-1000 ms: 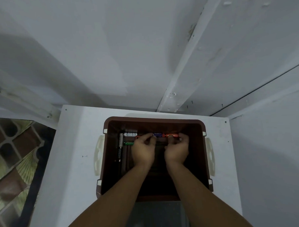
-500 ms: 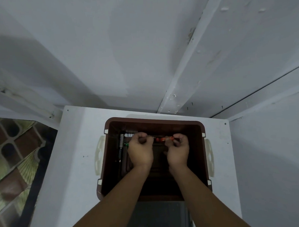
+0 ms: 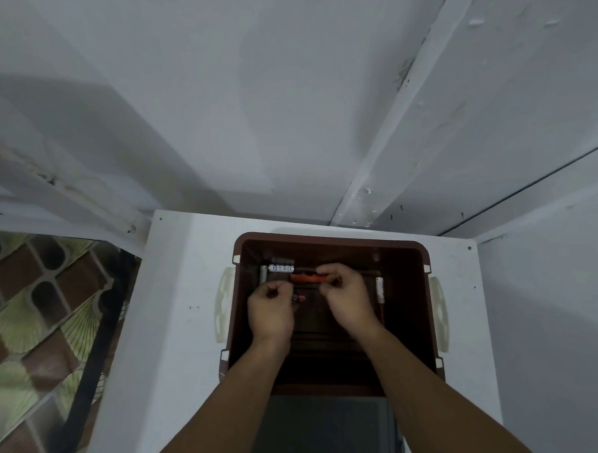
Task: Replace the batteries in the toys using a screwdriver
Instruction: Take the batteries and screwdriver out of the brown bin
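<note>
Down inside the brown bin (image 3: 329, 237) on the white table (image 3: 177, 300), seen from the head camera, both hands are working near the far wall. The right hand (image 3: 350, 297) has its fingertips and thumb pinched on the right end of an orange bar that I take to be the screwdriver (image 3: 308, 278), which lies crosswise just beside the far wall. The left hand (image 3: 270, 308) is curled tight, knuckles up. I cannot tell whether anything small sits inside that curl.

A second ago both hands were pinching the same orange-and-blue piece, close together. Now the left hand has come off it, drawing left and toward the person, so a gap shows between it and the orange handle. The blue part no longer shows. The right hand alone keeps the tool.

A white battery (image 3: 281, 269) with printed marks lies in the far left corner, and another battery (image 3: 380, 289) stands along the right wall. A small red-and-green bit (image 3: 299, 297) shows just beside the left knuckles. The dark shape under the hands may be a toy, but it is too dim to say.

To my eye the tool has just been freed into one hand, so the work looks early, with no battery cover visibly open.
</note>
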